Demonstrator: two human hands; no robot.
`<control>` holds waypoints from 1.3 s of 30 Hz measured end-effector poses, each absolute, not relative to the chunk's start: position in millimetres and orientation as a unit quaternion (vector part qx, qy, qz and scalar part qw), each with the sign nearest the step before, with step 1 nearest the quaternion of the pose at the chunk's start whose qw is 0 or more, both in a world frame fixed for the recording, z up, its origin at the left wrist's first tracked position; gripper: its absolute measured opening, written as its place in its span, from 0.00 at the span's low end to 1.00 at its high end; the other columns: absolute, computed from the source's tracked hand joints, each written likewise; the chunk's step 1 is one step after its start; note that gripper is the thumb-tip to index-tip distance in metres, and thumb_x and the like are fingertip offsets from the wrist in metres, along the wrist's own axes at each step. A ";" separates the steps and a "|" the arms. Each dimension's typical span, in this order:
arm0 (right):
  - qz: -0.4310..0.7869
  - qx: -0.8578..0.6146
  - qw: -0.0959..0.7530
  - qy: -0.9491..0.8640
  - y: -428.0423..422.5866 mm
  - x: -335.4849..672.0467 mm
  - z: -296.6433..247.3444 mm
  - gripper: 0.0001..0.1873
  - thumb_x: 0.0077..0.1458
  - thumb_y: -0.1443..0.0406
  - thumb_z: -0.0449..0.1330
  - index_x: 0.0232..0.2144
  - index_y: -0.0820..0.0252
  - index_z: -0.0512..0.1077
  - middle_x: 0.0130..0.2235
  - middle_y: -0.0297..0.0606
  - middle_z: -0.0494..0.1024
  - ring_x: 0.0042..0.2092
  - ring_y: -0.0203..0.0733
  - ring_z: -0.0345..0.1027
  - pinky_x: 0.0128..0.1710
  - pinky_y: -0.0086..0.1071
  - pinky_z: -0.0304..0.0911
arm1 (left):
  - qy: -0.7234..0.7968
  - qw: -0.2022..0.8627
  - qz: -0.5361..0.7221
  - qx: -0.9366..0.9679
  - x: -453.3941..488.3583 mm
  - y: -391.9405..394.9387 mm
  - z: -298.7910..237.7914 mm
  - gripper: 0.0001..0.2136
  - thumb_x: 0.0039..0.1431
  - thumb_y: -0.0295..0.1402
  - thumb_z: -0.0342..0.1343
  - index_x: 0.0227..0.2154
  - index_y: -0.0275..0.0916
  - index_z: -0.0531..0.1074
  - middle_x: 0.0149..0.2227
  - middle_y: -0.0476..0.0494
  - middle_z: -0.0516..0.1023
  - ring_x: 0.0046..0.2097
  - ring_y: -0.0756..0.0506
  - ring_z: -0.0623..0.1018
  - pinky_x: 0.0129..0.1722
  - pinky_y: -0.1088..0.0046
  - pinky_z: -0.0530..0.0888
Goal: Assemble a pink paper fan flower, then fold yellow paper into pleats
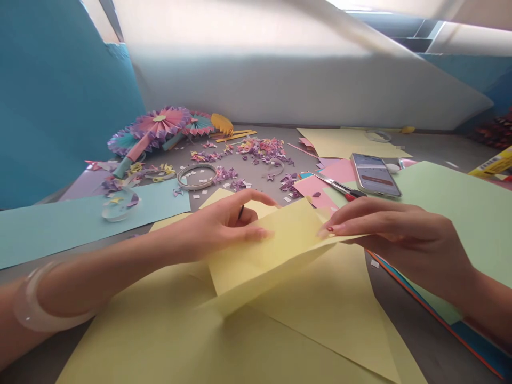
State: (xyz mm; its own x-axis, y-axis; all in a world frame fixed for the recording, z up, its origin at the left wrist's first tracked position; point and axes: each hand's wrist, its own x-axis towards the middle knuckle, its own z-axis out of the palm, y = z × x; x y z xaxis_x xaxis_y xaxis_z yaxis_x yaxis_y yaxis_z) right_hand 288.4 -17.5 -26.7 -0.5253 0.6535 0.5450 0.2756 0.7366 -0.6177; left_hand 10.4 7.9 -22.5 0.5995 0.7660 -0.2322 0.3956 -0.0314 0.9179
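Across a grey counter [412, 336], both hands hold a folded sheet of pale yellow paper [276, 250], which lifts in a loose crease above a larger yellow sheet [320, 325] lying beneath it. The left hand [224, 226], with a clear bangle [40, 301] around its wrist, curls over the left side of the fold and grips it between thumb and fingers; a small dark object shows among the fingers, too small to identify. The right hand [400, 237] pinches the right corner of the fold between its fingertips [332, 228], one nail painted red. Just past the hands lie pink card [320, 189], closed red-handled scissors [334, 183] and a smartphone [376, 175], with mint green card [452, 213] beside them. Farther left are pale blue card [80, 229], a ring of clear tape [197, 177], heaps of purple and multicoloured paper scraps [260, 150] and pleated paper rosettes [160, 124].
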 end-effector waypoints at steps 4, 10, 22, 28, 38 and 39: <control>0.265 -0.257 0.382 -0.847 -15.1 289.6 -25.5 0.19 0.60 0.70 0.58 0.45 0.38 0.77 0.42 0.31 0.81 0.42 0.37 0.76 0.38 0.32 0.72 | 0.449 0.539 0.210 0.681 4.6 18.0 -21.5 0.17 0.61 0.43 0.58 0.50 0.47 0.65 0.26 0.56 0.66 0.26 0.53 0.69 0.21 0.82 0.64; 0.189 -0.227 0.362 -0.884 -10.0 295.2 -27.7 0.17 0.61 0.69 0.58 0.46 0.40 0.78 0.48 0.31 0.79 0.50 0.37 0.73 0.54 0.33 0.65 | 0.502 0.511 0.235 0.657 -8.3 35.0 -17.3 0.19 0.55 0.43 0.64 0.47 0.44 0.68 0.26 0.57 0.68 0.26 0.54 0.71 0.21 0.85 0.67; 0.084 -0.205 0.309 -0.925 -5.3 298.1 -32.0 0.16 0.61 0.71 0.56 0.41 0.47 0.80 0.54 0.34 0.72 0.56 0.43 0.61 0.56 0.38 0.58 | 0.544 0.479 0.222 0.652 -11.9 44.1 -19.0 0.22 0.51 0.44 0.66 0.46 0.44 0.69 0.25 0.58 0.70 0.25 0.55 0.71 0.21 0.86 0.66; 0.073 -0.193 0.299 -0.932 -4.3 298.3 -31.9 0.16 0.60 0.72 0.57 0.40 0.48 0.80 0.55 0.34 0.71 0.56 0.43 0.60 0.57 0.38 0.57 | 0.543 0.474 0.225 0.656 -11.0 42.7 -17.9 0.20 0.52 0.42 0.67 0.45 0.42 0.69 0.22 0.60 0.69 0.23 0.56 0.68 0.20 0.88 0.65; 0.080 -0.175 0.282 -0.940 -2.8 300.8 -34.3 0.14 0.60 0.70 0.58 0.43 0.46 0.78 0.57 0.34 0.69 0.58 0.45 0.59 0.57 0.41 0.55 | 0.547 0.466 0.220 0.660 -7.8 42.1 -18.0 0.19 0.51 0.41 0.66 0.44 0.41 0.70 0.23 0.55 0.73 0.26 0.53 0.72 0.21 0.85 0.67; 0.081 -0.179 0.280 -0.940 -3.1 301.2 -34.4 0.15 0.61 0.70 0.57 0.43 0.46 0.78 0.58 0.34 0.68 0.58 0.45 0.59 0.57 0.41 0.55 | 0.547 0.469 0.222 0.658 -7.4 42.0 -18.4 0.19 0.51 0.41 0.66 0.44 0.40 0.70 0.23 0.55 0.74 0.26 0.52 0.73 0.21 0.85 0.67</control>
